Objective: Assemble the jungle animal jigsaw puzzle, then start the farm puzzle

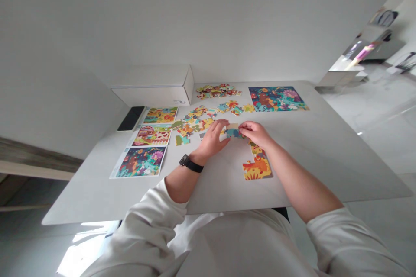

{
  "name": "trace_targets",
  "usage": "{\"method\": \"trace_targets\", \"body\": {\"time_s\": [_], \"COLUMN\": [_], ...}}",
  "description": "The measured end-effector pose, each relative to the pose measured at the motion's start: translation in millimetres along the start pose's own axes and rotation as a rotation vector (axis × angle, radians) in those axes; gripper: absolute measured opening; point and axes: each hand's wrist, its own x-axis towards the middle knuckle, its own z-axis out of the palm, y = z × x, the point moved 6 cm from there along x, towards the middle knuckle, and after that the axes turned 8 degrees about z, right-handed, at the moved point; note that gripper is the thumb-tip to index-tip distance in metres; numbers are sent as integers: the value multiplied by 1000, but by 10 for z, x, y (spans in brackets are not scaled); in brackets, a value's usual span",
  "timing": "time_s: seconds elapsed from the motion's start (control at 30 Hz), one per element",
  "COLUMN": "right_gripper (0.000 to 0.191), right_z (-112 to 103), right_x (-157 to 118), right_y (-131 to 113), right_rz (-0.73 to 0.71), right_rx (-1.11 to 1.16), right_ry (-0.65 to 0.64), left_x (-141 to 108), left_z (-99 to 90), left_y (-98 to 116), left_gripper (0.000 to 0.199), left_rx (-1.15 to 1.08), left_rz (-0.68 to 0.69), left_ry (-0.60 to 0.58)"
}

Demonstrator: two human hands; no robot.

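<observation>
My left hand (215, 137), with a black watch on the wrist, rests at the left side of a puzzle piece with a blue animal (232, 132). Its thumb and fingers are apart around the left end of the piece. My right hand (255, 133) has its fingers pressed together at the right end of the same row; what is between them is too small to make out. Below my right hand, joined orange and yellow pieces with a lion (258, 165) run down toward the near edge. Loose yellow and green pieces (186, 130) lie left of and beyond my left hand.
A white box (156, 86) stands at the back left, with a black phone (131, 118) before it. Three picture sheets (141, 161) lie at the left. A pile of red pieces (216, 91) and a finished dark picture puzzle (277, 98) lie at the back of the white table (325, 156).
</observation>
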Motion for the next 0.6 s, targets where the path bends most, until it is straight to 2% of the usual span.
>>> {"method": "trace_targets", "body": {"time_s": [0.1,0.17,0.33,0.43,0.6], "right_gripper": [31,32,37,40,39], "right_z": [-25,-64,-164,-186,-188], "right_x": [19,39,87,95,76], "right_y": [49,87,127,132,120], "right_rz": [9,9,-35,-31,-17], "right_rx": [-17,-29,-17,-19,-23], "right_ry": [31,72,172,193,197], "left_x": [-5,-27,-127,-159,-191], "left_z": [3,20,79,96,151], "left_y": [-59,-118,-181,-192,-370], "left_gripper": [63,64,40,40,55], "left_rx": [37,100,288,324,339], "left_rz": [-48,-116,-243,-277,-291], "left_ry": [-33,-103,-327,-357,-366]}}
